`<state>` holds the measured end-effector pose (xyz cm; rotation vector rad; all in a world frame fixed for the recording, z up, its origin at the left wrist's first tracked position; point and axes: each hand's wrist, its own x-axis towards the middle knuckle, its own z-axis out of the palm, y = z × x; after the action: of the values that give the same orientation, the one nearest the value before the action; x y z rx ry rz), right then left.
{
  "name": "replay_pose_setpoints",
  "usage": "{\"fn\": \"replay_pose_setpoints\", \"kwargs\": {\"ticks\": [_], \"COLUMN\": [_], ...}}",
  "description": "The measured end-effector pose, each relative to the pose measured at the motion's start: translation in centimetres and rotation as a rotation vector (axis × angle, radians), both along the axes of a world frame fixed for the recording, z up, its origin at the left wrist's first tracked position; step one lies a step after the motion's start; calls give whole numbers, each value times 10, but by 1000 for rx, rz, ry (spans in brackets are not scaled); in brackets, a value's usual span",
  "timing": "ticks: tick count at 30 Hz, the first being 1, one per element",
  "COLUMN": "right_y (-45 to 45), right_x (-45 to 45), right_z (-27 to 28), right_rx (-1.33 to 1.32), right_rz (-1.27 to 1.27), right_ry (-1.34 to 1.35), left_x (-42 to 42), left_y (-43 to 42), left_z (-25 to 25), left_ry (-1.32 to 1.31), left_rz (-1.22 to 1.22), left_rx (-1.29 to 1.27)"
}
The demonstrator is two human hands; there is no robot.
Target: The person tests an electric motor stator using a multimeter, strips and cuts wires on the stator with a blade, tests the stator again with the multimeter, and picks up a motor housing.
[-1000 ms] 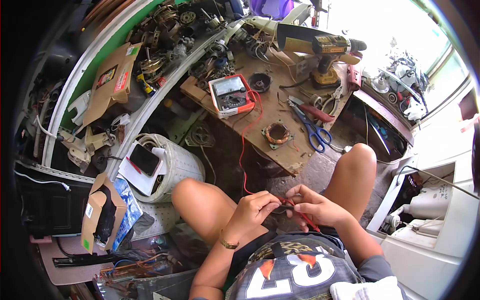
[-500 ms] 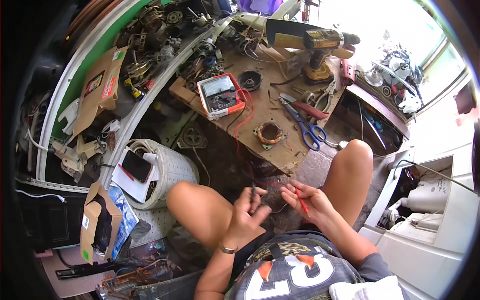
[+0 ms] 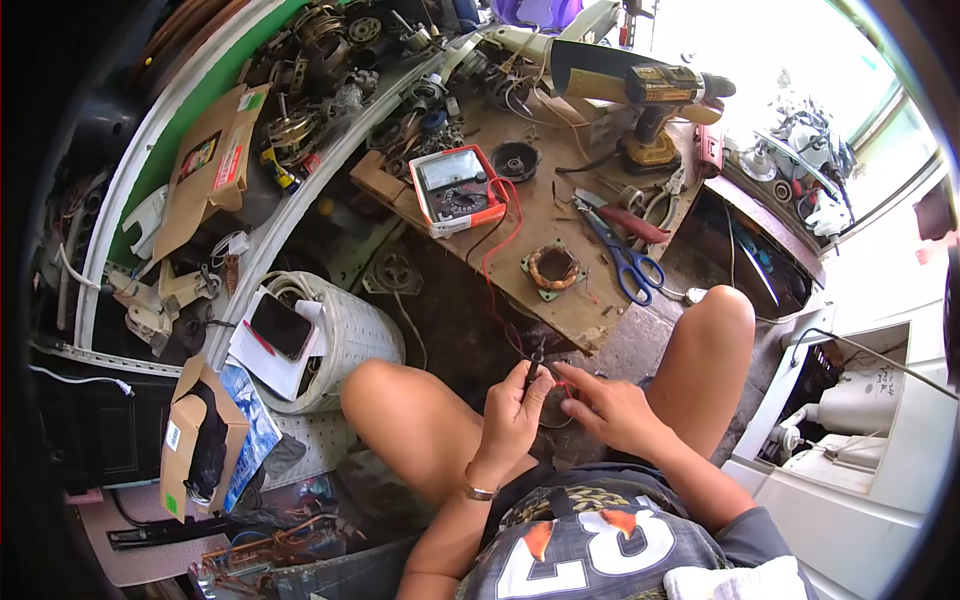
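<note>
My left hand (image 3: 512,418) is closed around a black test probe (image 3: 534,372), which points up between thumb and fingers. Close beside it, my right hand (image 3: 615,412) is turned palm down, with its fingertips bent around the red test probe (image 3: 566,385); most of that probe is hidden by the fingers. A red lead (image 3: 489,265) runs from the hands up to an analog multimeter (image 3: 457,190) in an orange-red box on the wooden table (image 3: 470,245). On the table's near part lies a motor stator with copper windings (image 3: 553,268).
Blue-handled scissors (image 3: 632,270), red-handled pliers (image 3: 630,222) and a yellow cordless drill (image 3: 655,115) sit on the table's right side. A phone (image 3: 280,324) and papers rest on a white drum (image 3: 352,335) at left. Motor parts (image 3: 320,90) crowd the back left.
My right hand has rolled from palm up to palm down and moved closer to my left hand. The left hand has shifted slightly right, its black probe now upright. The view shifted slightly.
</note>
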<state>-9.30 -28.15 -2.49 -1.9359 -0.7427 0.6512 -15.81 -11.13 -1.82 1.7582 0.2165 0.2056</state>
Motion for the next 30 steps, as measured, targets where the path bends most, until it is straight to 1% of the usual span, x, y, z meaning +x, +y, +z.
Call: {"fn": "replay_pose_setpoints", "kwargs": {"ticks": [1, 2, 3, 4, 5, 6, 7, 8, 9, 10, 13, 15, 16, 18, 19, 21, 25, 28, 30], "right_y": [3, 5, 10, 14, 18, 20, 21, 21, 23, 26, 24, 28, 30, 34, 36, 39, 40, 40, 42], "right_x": [1, 0, 2, 3, 2, 2, -1, -5, -7, -6, 1, 6, 7, 7, 8, 7, 8, 8, 8], "right_z": [7, 16, 14, 6, 0, -3, -2, -1, 1, 2, 23, 18, 16, 17, 18, 19, 29, 29, 27], "right_rx": [-97, -88, 11, 109, 207, 274, 295, 314, 330, 356, 313, 356, 377, 424, 448, 482, 450, 463, 496], "right_rz": [0, -15, -22, -28, -34, -41, -113, -182, -248, -253, -222, -192, -176, -204, -218, -198, -193, -201, -205], "right_ry": [-331, -445, -455, -461, -463, -411, -204, 3, 212, 60, 182, 123, 95, 59, 39, 116, 224, 360, 328], "left_x": [1, 2, 4, 2, 0, -1, -1, 0, -1, -2, -6, -9, -9, -10, -11, -14, -15, -13, -11], "left_y": [-1, -4, -6, -8, -8, -9, -10, -10, -7, -2, 4, 5, 5, 3, 4, 4, 1, -2, -4], "left_z": [-3, -9, -10, -11, -10, -7, -3, 2, 2, 2, -2, -1, -1, -1, -1, 0, -6, -4, 0], "left_ry": [-17, -36, -53, -30, -10, 7, 22, -29, -16, -2, 25, 56, 31, -17, 4, 44, -16, -48, -80], "left_rz": [-3, -5, -6, -62, -21, 21, 62, 102, 111, 120, 131, 120, 124, 132, 133, 133, 132, 130, 124], "left_rx": [-44, -86, -130, -155, -179, -201, -223, -273, -241, -209, -148, -113, -70, 18, 43, 89, 110, 132, 114]}}
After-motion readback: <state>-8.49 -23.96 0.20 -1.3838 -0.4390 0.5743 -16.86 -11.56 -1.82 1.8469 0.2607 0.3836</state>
